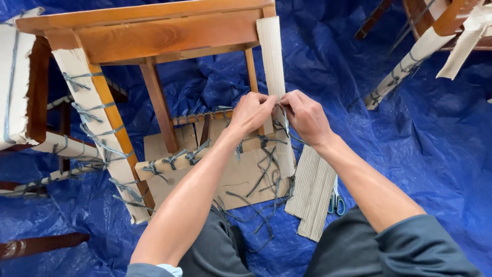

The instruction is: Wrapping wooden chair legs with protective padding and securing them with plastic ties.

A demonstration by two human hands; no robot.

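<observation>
A blue tarpaulin (435, 154) covers the floor. On it stands a wooden chair frame (154, 36), its legs wrapped in corrugated cardboard tied with grey string. At the cardboard-wrapped leg (271, 61) both hands meet: the left hand (251, 112) and right hand (306, 117) have fingers pinched closed on a grey string (283, 119). Green-handled scissors (336, 201) lie beside a loose cardboard strip (311, 197).

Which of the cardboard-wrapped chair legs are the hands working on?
The upright leg at centre, where left hand and right hand meet. The leg at left already carries many grey ties and goes untouched.
</observation>
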